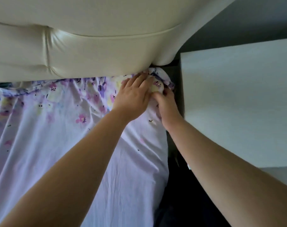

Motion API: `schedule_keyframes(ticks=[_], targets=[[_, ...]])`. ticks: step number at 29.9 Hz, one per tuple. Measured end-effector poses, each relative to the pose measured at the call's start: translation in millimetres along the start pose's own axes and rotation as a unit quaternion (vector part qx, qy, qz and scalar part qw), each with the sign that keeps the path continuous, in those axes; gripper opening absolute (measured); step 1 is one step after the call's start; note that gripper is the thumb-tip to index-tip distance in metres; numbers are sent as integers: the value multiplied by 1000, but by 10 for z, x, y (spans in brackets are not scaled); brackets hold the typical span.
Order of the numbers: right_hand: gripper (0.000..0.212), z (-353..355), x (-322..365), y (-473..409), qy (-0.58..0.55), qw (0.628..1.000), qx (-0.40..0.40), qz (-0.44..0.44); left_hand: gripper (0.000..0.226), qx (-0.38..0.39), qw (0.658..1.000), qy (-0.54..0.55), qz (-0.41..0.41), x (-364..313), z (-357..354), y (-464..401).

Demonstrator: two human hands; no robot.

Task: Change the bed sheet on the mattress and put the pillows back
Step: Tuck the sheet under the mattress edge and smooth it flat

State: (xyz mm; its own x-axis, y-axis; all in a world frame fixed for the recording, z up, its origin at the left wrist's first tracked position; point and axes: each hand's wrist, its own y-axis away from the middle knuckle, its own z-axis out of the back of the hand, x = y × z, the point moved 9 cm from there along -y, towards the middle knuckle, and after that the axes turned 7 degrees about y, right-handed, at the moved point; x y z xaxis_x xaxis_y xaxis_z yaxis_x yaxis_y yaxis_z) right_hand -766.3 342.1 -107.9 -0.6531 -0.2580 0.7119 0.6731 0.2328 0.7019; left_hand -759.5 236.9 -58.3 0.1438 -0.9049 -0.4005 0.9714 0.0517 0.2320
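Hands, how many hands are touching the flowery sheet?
2. The left hand presses flat on the flowery sheet at the mattress corner by the headboard. The right hand grips the sheet's edge beside it, next to the white nightstand.

Home bedroom: cream padded headboard [83, 51] against the bed, floral lilac bed sheet [46, 128] spread over the mattress, white bedside table [237, 99] just beside it, dark floor gap between.
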Motion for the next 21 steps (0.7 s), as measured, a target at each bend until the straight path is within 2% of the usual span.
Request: schedule_keyframes(ticks=[2, 3, 6, 9, 11, 13, 16, 17, 19, 21], targets=[[40, -47, -98, 302, -67, 997, 0, -46, 60, 15, 999, -37, -6, -121, 149, 2], [33, -119, -129, 447, -80, 994, 18, -65, 60, 28, 998, -63, 3, -148, 195, 7], [17, -319, -18, 867, -59, 996, 58, -35, 57, 83, 988, -120, 42, -149, 323, 26], [27, -545, -17, 1146, 15, 994, 106, 21, 48, 211, 959, -152, 114, 3, 346, 105], [39, -671, -50, 1312, 71, 985, 152, 52, 28, 228, 946, -173, 154, 35, 447, 141], [53, -779, -119, 1472, 136, 968, 194, 82, 27, 166, 949, -163, 214, 84, 662, 171], [60, -859, -230, 1589, 193, 953, 213, 92, 29, -21, 951, -78, 298, 201, 1086, 270], [61, -873, -248, 1596, 199, 952, 213, 91, 27, -87, 955, -33, 282, 165, 1191, 295], [60, -912, -270, 1613, 219, 945, 223, 97, 36, -186, 957, 74, 208, -10, 1307, 378], [59, -944, -266, 1621, 246, 933, 240, 105, 46, -286, 925, 151, 200, -63, 1403, 575]])
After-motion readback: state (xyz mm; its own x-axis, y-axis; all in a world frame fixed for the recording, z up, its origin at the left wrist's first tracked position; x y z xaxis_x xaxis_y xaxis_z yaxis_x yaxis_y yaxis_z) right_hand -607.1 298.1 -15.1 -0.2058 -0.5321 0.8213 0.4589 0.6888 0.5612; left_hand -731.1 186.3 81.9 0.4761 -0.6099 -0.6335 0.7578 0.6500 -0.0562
